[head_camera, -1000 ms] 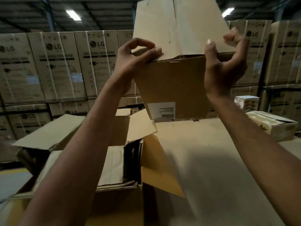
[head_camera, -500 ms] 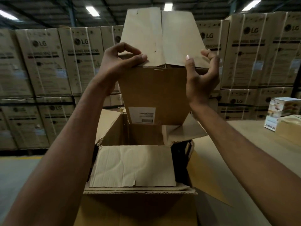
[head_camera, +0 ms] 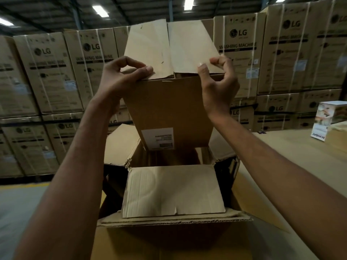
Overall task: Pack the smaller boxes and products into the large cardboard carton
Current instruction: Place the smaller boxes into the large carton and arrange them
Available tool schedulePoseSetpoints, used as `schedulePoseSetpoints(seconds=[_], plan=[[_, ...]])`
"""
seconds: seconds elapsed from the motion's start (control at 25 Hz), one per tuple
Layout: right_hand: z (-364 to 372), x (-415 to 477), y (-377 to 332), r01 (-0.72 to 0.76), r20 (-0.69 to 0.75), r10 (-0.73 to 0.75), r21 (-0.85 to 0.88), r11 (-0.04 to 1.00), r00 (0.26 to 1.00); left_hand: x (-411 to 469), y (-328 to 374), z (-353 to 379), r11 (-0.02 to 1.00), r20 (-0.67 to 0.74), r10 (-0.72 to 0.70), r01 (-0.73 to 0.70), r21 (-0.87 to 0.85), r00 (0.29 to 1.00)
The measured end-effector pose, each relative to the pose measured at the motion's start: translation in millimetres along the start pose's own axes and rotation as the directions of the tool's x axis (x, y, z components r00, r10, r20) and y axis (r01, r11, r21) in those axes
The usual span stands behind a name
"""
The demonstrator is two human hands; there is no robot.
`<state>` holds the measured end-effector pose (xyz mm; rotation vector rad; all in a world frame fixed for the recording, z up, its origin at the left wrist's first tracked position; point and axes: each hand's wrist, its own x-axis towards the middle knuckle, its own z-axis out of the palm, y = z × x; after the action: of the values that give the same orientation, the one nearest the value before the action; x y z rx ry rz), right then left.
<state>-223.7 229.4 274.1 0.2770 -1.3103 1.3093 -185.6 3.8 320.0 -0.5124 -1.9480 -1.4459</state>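
Far to the left, stacked washing-machine cartons (head_camera: 47, 72) strapped with white bands filled the background, rising toward the roof lights. In front of them the left hand (head_camera: 120, 79) gripped the upper left edge of a smaller box (head_camera: 169, 109), thumb lying along the top rim and fingers curled behind the corner. The box was held upright in the air, its two top flaps (head_camera: 169, 47) closed and tilted toward the far side, and a white label (head_camera: 157, 138) sat low on its near face with print too blurred to read. The lower end of the box hung just inside the mouth of the large carton (head_camera: 169, 239), which stood open near the camera. A pale near flap (head_camera: 172, 191) of that carton folded inward across the opening, while a left flap (head_camera: 120, 145) stood out toward the far left; the dark interior showed between them. On the other side of the held box, the right hand (head_camera: 218, 85) clamped the upper right edge, thumb on the near face and fingers hooked over the top corner. To the right of the carton stretched a flat cardboard-covered surface (head_camera: 281, 166). At its far right end a small white printed product box (head_camera: 323, 122) stood upright, just beside a brown box cut off by the frame edge.
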Motion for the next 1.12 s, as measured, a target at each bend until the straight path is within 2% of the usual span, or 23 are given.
schedulePoseSetpoints(seconds=[0.2,0.32,0.48,0.6,0.8,1.0,1.12], plan=[[16.9,-4.7,-20.9,-0.074,-0.009,0.074,-0.033,0.997,0.997,5.1,-2.8,-25.8,0.997,-0.006,0.056,-0.056,0.058,0.998],[21.8,-15.2,-21.8,-0.139,-0.020,0.137,-0.068,0.988,0.990,9.4,-6.9,-32.4,0.996,0.045,-0.009,0.005,0.088,0.999],[15.3,-39.2,0.1,-0.205,0.016,0.211,-0.166,0.965,0.977,-6.6,-51.5,-20.7,0.989,0.081,-0.147,0.147,-0.001,0.986],[15.6,-42.4,0.8,-0.203,0.025,0.211,-0.190,0.961,0.977,-10.8,-57.1,-16.3,0.985,0.058,-0.162,0.165,-0.052,0.985],[16.6,-39.1,-11.8,-0.201,0.027,0.211,-0.209,0.957,0.977,-8.6,-46.1,-21.6,0.989,0.037,-0.146,0.147,-0.008,0.989],[10.8,-54.6,12.4,-0.327,0.094,0.370,-0.308,0.894,0.924,-12.7,-63.3,-10.3,0.961,0.110,-0.275,0.269,0.065,0.955],[3.1,-74.5,38.7,-0.367,0.119,0.452,-0.422,0.829,0.884,-25.6,-95.0,4.7,0.943,0.171,-0.330,0.319,0.091,0.928]])
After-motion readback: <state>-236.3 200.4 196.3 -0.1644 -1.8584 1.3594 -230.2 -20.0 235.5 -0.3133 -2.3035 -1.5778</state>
